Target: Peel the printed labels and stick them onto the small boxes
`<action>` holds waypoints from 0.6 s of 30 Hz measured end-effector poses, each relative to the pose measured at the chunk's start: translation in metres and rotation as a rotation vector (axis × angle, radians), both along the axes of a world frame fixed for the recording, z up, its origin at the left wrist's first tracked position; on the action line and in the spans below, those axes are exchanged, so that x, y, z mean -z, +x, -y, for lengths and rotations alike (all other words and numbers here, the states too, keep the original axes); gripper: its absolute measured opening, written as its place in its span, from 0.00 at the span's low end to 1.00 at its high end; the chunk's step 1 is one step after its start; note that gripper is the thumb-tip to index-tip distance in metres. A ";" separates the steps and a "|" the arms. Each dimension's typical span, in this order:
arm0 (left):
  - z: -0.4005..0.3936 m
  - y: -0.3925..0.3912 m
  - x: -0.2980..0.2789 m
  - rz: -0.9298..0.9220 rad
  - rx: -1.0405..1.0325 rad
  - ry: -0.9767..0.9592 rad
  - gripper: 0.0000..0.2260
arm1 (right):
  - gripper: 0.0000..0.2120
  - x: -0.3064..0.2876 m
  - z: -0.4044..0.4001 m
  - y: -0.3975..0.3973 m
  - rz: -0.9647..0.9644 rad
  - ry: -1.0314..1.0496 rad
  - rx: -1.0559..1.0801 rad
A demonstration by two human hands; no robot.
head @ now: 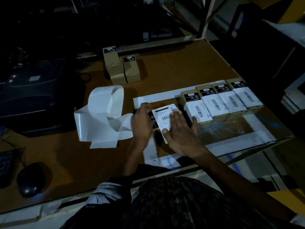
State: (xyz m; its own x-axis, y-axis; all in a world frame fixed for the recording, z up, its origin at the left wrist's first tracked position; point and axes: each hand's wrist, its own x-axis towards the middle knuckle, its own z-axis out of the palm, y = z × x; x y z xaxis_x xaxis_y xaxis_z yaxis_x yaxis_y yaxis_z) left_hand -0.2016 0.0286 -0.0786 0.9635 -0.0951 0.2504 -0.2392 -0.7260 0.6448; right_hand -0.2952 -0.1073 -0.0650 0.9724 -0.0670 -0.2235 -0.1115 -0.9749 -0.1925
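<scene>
My right hand (179, 136) lies flat with fingers spread on the white label (164, 120), smoothing it onto the small box (152, 119) at the middle of the desk (181, 68); my left hand (142, 119) curls round that box's left end to steady it; four labelled boxes (221, 100) stand in a row just beside it on the right, and a few unlabelled boxes (122, 66) wait well apart at the back.

I judge the label thin, limp and tacky, apt to crease or trap a bubble, so it wants pressing from the centre outward; its near edge overhangs the box and should be folded down last; the box is light stiff card that would skid under a push, so it is best held by its ends.

The curled liner strip (105, 113) lies to the left; I cannot tell whether any labels remain on it; the print is too small to read; the box under my hands is mostly hidden, and the dark machine (33, 100) at the left is lost in shadow.
</scene>
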 end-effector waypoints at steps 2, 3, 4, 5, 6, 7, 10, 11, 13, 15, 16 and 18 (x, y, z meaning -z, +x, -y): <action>0.003 0.003 0.000 0.034 0.026 0.139 0.15 | 0.36 -0.006 0.001 0.003 -0.011 0.108 0.019; 0.004 0.004 -0.001 0.023 0.035 0.159 0.16 | 0.34 -0.009 0.002 0.006 0.036 0.157 0.039; 0.006 0.005 -0.002 0.014 0.044 0.146 0.15 | 0.31 -0.014 0.004 0.009 0.127 0.192 0.063; 0.007 0.007 -0.003 0.017 0.060 0.116 0.14 | 0.26 -0.015 0.006 0.014 0.236 0.210 0.086; 0.009 0.008 -0.002 0.029 0.086 0.073 0.13 | 0.23 -0.017 0.010 0.019 0.329 0.215 0.105; 0.011 0.008 -0.002 0.029 0.112 0.023 0.11 | 0.21 -0.018 0.014 0.027 0.382 0.227 0.122; 0.014 0.011 0.002 -0.007 0.141 -0.050 0.08 | 0.18 -0.012 0.029 0.054 0.421 0.301 0.163; 0.014 0.013 0.004 -0.011 0.137 -0.046 0.07 | 0.17 -0.010 0.033 0.061 0.409 0.318 0.157; 0.014 0.015 0.007 -0.012 0.146 -0.039 0.07 | 0.15 -0.004 0.038 0.071 0.402 0.355 0.119; 0.012 0.016 0.008 -0.009 0.146 -0.035 0.07 | 0.14 -0.001 0.040 0.076 0.421 0.390 0.080; 0.012 0.016 0.009 -0.015 0.143 -0.038 0.07 | 0.14 -0.002 0.040 0.077 0.433 0.386 0.057; 0.012 0.016 0.009 -0.025 0.146 -0.033 0.07 | 0.14 0.003 0.040 0.081 0.447 0.361 0.022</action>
State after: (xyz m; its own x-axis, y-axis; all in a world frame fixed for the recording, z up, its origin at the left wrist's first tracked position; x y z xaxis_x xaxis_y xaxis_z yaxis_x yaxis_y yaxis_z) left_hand -0.1854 0.0163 -0.0874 0.9459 -0.2268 0.2321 -0.3245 -0.6630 0.6746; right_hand -0.2144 -0.1469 -0.0676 0.9768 -0.0844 0.1966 0.0376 -0.8369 -0.5461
